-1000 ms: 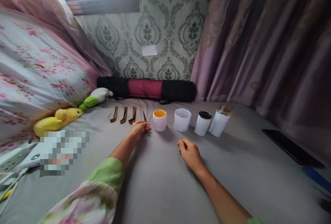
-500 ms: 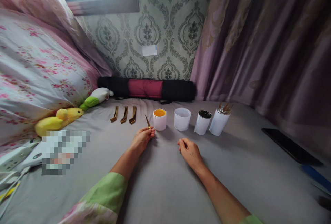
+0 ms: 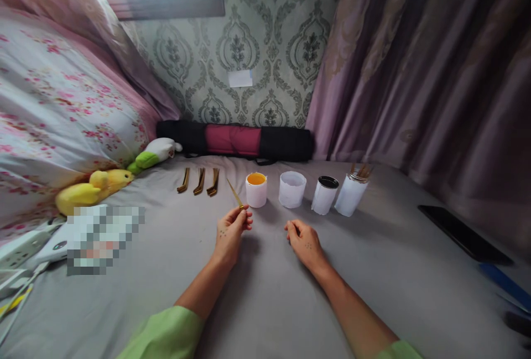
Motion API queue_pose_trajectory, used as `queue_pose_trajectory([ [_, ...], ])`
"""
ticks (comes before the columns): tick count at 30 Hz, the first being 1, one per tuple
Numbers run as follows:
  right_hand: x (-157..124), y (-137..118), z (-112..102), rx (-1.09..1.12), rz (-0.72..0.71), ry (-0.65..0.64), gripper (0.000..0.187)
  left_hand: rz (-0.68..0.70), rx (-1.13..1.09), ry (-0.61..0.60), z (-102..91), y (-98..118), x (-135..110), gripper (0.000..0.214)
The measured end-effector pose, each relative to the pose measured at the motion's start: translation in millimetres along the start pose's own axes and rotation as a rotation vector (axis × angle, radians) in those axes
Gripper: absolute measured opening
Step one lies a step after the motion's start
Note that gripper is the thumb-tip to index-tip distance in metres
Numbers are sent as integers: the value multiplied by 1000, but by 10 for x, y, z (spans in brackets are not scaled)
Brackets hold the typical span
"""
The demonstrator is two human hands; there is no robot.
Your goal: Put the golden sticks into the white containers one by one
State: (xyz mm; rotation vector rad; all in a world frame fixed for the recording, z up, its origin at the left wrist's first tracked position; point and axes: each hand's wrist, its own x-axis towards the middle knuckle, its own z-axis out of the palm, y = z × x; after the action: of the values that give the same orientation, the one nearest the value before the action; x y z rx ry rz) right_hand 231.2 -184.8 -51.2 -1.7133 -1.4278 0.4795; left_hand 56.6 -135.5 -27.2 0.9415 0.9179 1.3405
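My left hand is closed, thumb against fingers, on a slim gold-coloured tool that tapers to a point and slants up and to the left. Just beyond the fingertips stands a white-wrapped cup with an orange inside. My right hand rests on the grey sheet with its fingers curled in; nothing shows in it. To the left lie three gold, bent-ended pieces or bundles: one on the left, one in the middle and one on the right.
Right of the orange cup stand a white cup, a white-wrapped can with a dark inside and a taller one holding thin sticks. A black and maroon roll bag lies along the wall. A black phone-like slab is far right.
My left hand has turned and drawn back slightly, and more of the gold tool shows, tilted further left. The right hand keeps its place. The view has shifted a little.
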Motion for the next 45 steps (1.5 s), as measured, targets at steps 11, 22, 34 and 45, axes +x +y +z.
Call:
queue_pose_trajectory([
  [11, -13, 25, 2, 50, -3, -9, 31, 192, 269, -118, 96, -31, -287, 31],
  [22, -55, -34, -57, 210, 6, -47, 35, 349, 548, -315, 92, -112, -406, 29],
  [34, -132, -244, -136, 483, 39, -94, 42, 554, 748, -468, 121, -32, -479, 30],
  [45, -148, -320, -141, 604, 73, -116, 42, 540, 886, -557, 91, -98, -488, 30],
])
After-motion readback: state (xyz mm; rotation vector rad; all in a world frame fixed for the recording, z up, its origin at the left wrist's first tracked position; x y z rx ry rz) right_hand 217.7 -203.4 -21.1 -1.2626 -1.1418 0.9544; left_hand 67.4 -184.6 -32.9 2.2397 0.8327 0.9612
